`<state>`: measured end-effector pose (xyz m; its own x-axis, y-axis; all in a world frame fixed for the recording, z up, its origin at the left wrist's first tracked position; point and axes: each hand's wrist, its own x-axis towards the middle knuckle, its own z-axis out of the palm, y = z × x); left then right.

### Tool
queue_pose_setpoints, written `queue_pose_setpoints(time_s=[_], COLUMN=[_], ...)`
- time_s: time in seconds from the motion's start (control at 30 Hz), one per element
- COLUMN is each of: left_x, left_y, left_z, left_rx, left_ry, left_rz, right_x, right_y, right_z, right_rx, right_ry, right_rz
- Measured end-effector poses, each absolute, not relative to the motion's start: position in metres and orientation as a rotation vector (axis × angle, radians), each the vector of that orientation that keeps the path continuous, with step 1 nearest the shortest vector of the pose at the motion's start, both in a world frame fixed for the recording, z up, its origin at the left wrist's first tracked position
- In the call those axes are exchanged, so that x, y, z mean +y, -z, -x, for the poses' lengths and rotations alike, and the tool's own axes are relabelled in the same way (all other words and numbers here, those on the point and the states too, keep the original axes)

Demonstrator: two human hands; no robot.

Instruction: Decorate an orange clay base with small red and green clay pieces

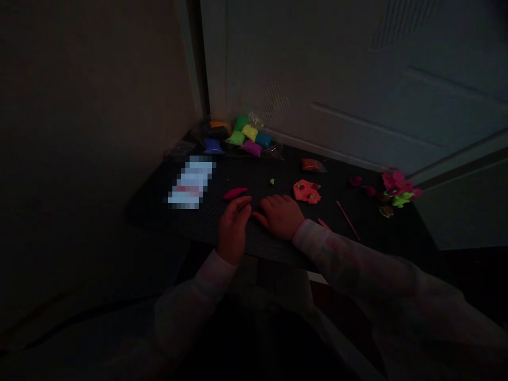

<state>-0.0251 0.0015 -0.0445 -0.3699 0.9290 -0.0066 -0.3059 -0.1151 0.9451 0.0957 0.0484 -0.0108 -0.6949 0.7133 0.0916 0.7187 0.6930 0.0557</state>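
The scene is dim. My left hand (233, 230) is over the front of the dark table (190, 225), fingers loosely bent and thumb apart, with nothing visible in it. Just beyond its fingertips lies a red-pink pointed piece of clay (235, 193). Palm down, my right hand (281, 216) rests on the tabletop with fingers stretched forward and thumb out to the left; whatever may be under the palm is hidden. Close to its knuckles sits an orange clay piece with small red and green bits (307, 191). A small green lump (272, 182) lies beyond both hands.
A lit, blurred-out screen (191, 182) lies at left. Several coloured clay packets (244, 135) are heaped at the back, with an orange packet (311, 165) apart. At right are a thin pink stick (348, 220) and pink flower-like pieces (397, 185). A white door (317, 69) stands behind.
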Motion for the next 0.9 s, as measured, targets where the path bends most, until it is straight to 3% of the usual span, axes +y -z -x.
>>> queue_pose_setpoints(time_s=[0.4, 0.9], left_x=[0.001, 0.002], left_y=[0.044, 0.045], left_z=[0.024, 0.025], left_rx=[1.172, 1.16], left_ry=[-1.664, -1.679], left_rz=[-0.788, -0.789], right_x=[0.063, 0.053], right_y=[0.014, 0.014], right_z=[-0.12, -0.123], right_rx=[-2.516, -2.516], right_ry=[-0.157, -0.082], right_rz=[1.482, 1.447])
